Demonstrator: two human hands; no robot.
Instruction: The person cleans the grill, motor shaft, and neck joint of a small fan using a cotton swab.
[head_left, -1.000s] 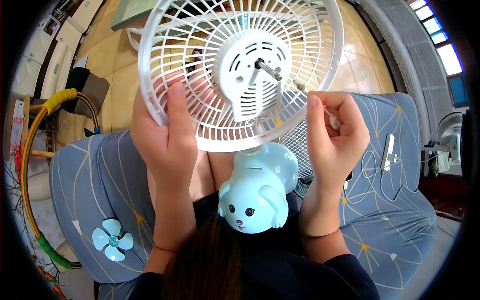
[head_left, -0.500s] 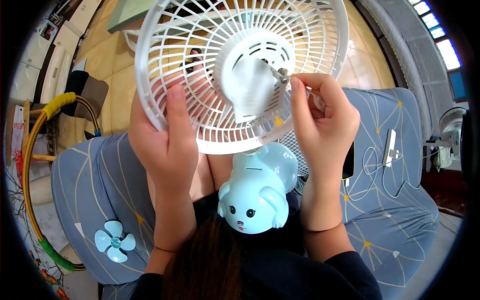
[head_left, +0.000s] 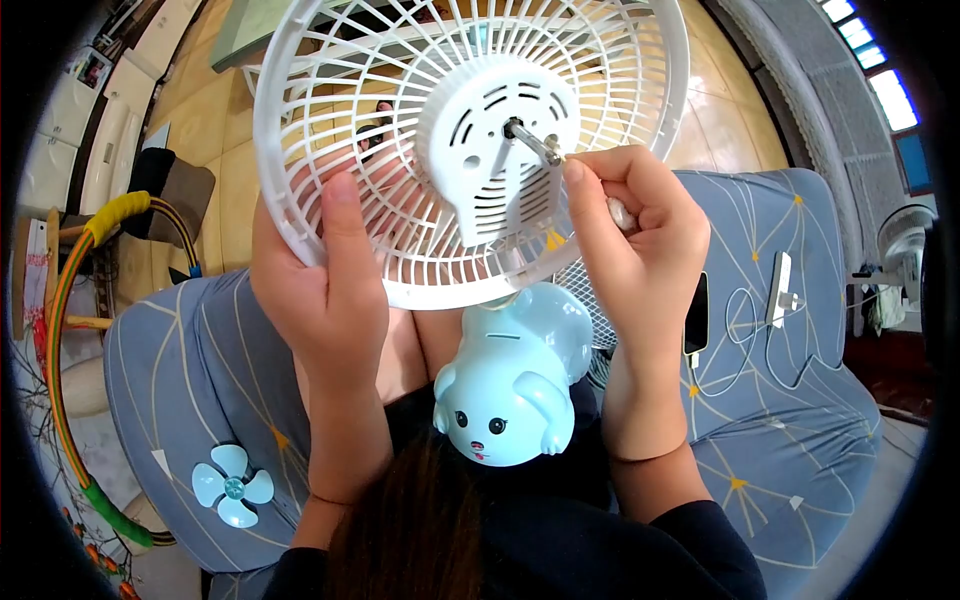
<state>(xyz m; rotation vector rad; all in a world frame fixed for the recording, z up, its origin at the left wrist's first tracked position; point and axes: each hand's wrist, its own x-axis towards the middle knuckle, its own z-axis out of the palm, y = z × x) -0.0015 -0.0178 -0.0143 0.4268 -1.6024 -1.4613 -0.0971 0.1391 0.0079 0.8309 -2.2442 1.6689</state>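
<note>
A white fan housing (head_left: pixel 497 205) with a round slatted guard (head_left: pixel 420 292) is held up over the lap, its open side facing me. My left hand (head_left: pixel 325 270) is closed on the guard's left rim, thumb in front. From the housing's centre sticks out a metal motor shaft (head_left: pixel 533 143). The pinched thumb and forefinger of my right hand (head_left: pixel 645 225) are at the shaft's tip. A crumpled whitish wad (head_left: pixel 620 213) shows within its curled fingers. Below the guard, a light blue puppy-shaped fan base (head_left: pixel 510 385) with a slot on top rests in the lap.
Light blue fan blades (head_left: pixel 233 486) lie on the patterned sofa (head_left: pixel 190 370) at left. At right are a phone (head_left: pixel 697 315) on a cable and a power strip (head_left: pixel 779 290). A mesh grille (head_left: pixel 590 300) is partly hidden behind the base. A banded hoop (head_left: pixel 65 300) stands at far left.
The guard has shifted slightly left, and its centre is sharper and less glaring. My right hand has moved slightly left with it, still at the shaft's tip.
</note>
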